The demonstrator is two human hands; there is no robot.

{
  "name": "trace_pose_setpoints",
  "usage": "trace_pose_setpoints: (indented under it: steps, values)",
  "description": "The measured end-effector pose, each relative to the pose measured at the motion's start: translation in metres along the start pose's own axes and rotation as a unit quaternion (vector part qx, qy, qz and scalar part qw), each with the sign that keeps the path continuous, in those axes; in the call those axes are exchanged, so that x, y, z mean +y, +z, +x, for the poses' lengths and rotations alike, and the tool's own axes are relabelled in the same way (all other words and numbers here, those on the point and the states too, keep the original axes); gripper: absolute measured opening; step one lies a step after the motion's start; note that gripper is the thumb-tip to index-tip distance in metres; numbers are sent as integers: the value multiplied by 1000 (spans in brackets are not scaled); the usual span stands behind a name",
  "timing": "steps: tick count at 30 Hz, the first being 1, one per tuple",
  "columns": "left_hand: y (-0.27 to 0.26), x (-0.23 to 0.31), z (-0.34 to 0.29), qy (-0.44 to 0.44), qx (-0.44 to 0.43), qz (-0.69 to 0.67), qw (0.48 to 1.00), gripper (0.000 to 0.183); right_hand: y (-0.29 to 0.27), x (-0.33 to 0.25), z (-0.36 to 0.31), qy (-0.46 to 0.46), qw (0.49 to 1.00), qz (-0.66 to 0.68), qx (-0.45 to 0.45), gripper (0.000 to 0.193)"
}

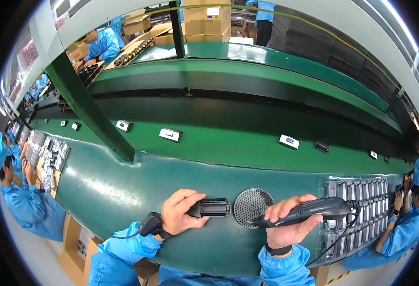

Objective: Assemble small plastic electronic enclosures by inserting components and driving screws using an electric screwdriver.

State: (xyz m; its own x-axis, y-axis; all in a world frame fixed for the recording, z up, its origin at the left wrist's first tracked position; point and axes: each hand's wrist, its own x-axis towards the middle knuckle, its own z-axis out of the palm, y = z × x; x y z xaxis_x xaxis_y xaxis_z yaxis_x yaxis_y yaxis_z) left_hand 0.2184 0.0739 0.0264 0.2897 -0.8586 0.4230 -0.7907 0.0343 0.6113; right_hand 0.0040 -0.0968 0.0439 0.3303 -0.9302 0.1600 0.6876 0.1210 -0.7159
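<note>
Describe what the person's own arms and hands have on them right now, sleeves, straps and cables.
Both forearms wear bright blue work sleeves with gathered elastic cuffs. The left hand is bare, with a black boxy unit strapped at the wrist and a thin dark cable trailing back along the sleeve. The right hand is bare too, with a plain black wristband above the cuff.

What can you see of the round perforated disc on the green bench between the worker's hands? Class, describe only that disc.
The round grey perforated disc looks like a metal or plastic mesh grille, its face covered in fine, evenly spaced holes inside a plain rim. It lies flat on the green bench, between the left hand, whose grip holds a black ribbed block, and the right hand, whose grip holds a dark grey pen-shaped power tool. The tool's tip meets the disc's lower right edge. The block lies close beside its left edge; contact is unclear.
</note>
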Motion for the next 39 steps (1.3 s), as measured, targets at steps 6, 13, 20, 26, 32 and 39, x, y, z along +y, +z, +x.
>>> trace_pose_setpoints:
  steps: [6,13,20,26,32,39]
  values:
    - [-1,5,5,77,51,-14,996,61,6,2,0,-6,1000,14,1,68]
    - [14,-33,23,-52,-22,1,998,59,3,20,-8,-36,999,-34,-23,63]
    - [31,-129,124,9,-38,169,985,61,8,23,-12,-8,1000,-1,-18,68]
    - [28,-111,131,-108,215,249,938,64,1,15,-7,-37,999,-18,-7,64]
    - [13,-167,111,-295,146,285,900,62,14,-20,-8,-101,993,20,-63,67]
    - [17,-72,106,-79,111,29,990,15,-18,-11,5,-70,993,-65,-68,68]
